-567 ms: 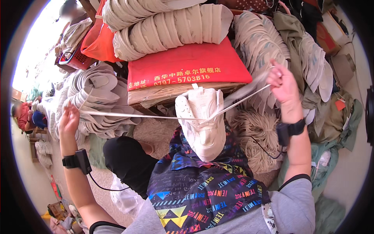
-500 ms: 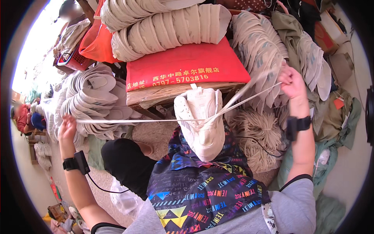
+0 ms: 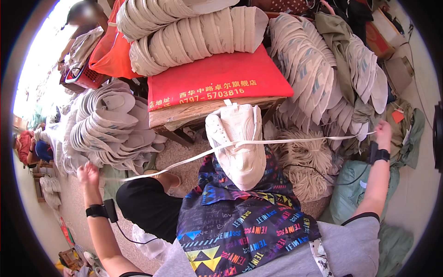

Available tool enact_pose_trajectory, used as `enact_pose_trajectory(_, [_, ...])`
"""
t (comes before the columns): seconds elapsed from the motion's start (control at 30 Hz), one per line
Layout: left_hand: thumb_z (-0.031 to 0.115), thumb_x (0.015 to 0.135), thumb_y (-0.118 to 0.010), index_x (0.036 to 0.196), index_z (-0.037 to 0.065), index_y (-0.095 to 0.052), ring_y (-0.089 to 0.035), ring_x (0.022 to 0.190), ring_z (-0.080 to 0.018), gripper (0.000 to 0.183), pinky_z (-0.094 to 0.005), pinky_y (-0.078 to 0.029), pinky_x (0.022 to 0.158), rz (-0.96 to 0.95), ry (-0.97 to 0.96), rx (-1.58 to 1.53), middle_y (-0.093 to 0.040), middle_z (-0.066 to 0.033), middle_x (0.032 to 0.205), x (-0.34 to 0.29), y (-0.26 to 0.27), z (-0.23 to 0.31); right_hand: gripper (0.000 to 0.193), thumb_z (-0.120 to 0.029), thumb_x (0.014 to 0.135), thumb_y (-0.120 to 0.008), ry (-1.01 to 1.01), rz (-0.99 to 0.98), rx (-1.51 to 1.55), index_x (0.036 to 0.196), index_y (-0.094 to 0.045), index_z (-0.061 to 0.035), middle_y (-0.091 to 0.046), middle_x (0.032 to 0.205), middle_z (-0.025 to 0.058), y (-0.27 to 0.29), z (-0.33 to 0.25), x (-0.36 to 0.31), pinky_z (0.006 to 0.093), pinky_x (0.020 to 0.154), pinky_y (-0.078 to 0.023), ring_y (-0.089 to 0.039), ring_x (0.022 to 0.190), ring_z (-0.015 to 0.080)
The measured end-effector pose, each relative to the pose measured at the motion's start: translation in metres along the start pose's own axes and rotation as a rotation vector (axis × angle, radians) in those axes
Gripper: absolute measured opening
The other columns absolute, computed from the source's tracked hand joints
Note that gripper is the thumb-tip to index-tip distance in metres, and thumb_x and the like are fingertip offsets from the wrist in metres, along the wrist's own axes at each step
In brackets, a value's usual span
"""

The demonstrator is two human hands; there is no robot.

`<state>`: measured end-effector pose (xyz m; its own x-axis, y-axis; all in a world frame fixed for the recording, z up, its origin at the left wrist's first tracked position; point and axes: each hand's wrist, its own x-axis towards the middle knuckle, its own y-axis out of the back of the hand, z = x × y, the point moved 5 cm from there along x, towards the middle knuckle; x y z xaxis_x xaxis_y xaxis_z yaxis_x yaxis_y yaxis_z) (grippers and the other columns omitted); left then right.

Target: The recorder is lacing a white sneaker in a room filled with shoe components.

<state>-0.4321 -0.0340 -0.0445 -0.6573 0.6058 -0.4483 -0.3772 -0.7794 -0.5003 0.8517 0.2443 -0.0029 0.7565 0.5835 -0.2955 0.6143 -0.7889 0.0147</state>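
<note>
A pale cream shoe upper point(image 3: 236, 143) rests upright in front of me against the dark patterned apron point(image 3: 240, 226), its toe toward me. A long white shoelace point(image 3: 203, 156) runs through it and stretches out to both sides. At the left, my left hand point(image 3: 88, 175) is closed on one end, though blur hides exactly how the fingers sit. Far out to the right, my right hand point(image 3: 382, 134) pinches the other end. Both arms are spread wide, well away from the upper.
A wooden stool point(image 3: 203, 122) with a red bag point(image 3: 221, 76) on top bears stacked uppers point(image 3: 198, 41). More uppers lie in piles at left point(image 3: 106, 124) and right point(image 3: 304, 69). A bundle of laces point(image 3: 307, 159) hangs beside the apron. Another person point(image 3: 85, 27) is at the upper left.
My right hand has moved outward to the right and down, and my left hand has dropped lower. The lace, doubled on the right before, now lies as a single strand across the upper.
</note>
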Motion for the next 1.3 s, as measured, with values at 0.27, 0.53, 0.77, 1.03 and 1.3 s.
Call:
enact_pose_trajectory(0.27, [0.011, 0.100, -0.048, 0.123, -0.007, -0.052, -0.069, 0.086, -0.0226, 0.030, -0.0318, -0.055, 0.081, -0.774, 0.009, 0.518, -0.065, -0.0136, 0.100, -0.239, -0.295, -0.198, 0.019, -0.021, 0.098, -0.054, -0.010, -0.971, -0.420, 0.102, -0.062, -0.0034, -0.053, 0.067, -0.0026, -0.234, 0.064, -0.359, 0.0191, 0.045, -0.030, -0.044, 0.053, 0.0046])
enact_pose_trajectory(0.53, [0.010, 0.101, -0.044, 0.113, 0.003, -0.043, -0.065, 0.060, -0.0126, 0.014, -0.0208, -0.047, 0.056, -0.848, 0.037, 0.829, -0.069, -0.0126, 0.097, -0.284, -0.336, -0.291, 0.014, -0.013, 0.102, -0.046, 0.165, -1.377, -0.513, 0.110, -0.053, -0.0046, -0.065, 0.089, 0.0035, -0.270, 0.103, -0.475, 0.0180, 0.053, -0.043, -0.054, 0.058, 0.0040])
enact_pose_trajectory(0.77, [0.006, 0.097, -0.056, 0.097, 0.001, -0.054, -0.057, 0.061, -0.0073, 0.006, -0.0224, -0.049, 0.059, -0.825, 0.011, 0.898, -0.063, -0.0041, 0.080, -0.286, -0.325, -0.315, 0.018, -0.013, 0.101, -0.046, 0.255, -1.355, -0.432, 0.117, -0.051, -0.0044, -0.068, 0.091, 0.0043, -0.270, 0.094, -0.474, 0.0188, 0.054, -0.043, -0.053, 0.060, 0.0033])
enact_pose_trajectory(1.03, [0.006, 0.095, -0.059, 0.095, 0.001, -0.057, -0.060, 0.065, -0.0070, 0.006, -0.0215, -0.049, 0.060, -0.821, -0.213, 0.953, -0.061, -0.0023, 0.078, -0.290, -0.336, -0.311, 0.020, -0.021, 0.103, -0.046, 0.163, -1.337, -0.439, 0.105, -0.057, -0.0044, -0.064, 0.080, 0.0023, -0.262, 0.120, -0.457, 0.0194, 0.053, -0.043, -0.051, 0.056, 0.0049])
enact_pose_trajectory(1.3, [0.003, 0.091, -0.058, 0.100, 0.002, -0.048, -0.059, 0.059, -0.0091, 0.014, -0.0222, -0.048, 0.052, -0.802, 0.006, 0.924, -0.059, -0.0034, 0.076, -0.290, -0.336, -0.317, 0.021, -0.021, 0.102, -0.049, 0.206, -1.338, -0.521, 0.101, -0.059, -0.0025, -0.057, 0.064, -0.0008, -0.261, 0.118, -0.462, 0.0226, 0.052, -0.041, -0.050, 0.053, 0.0051])
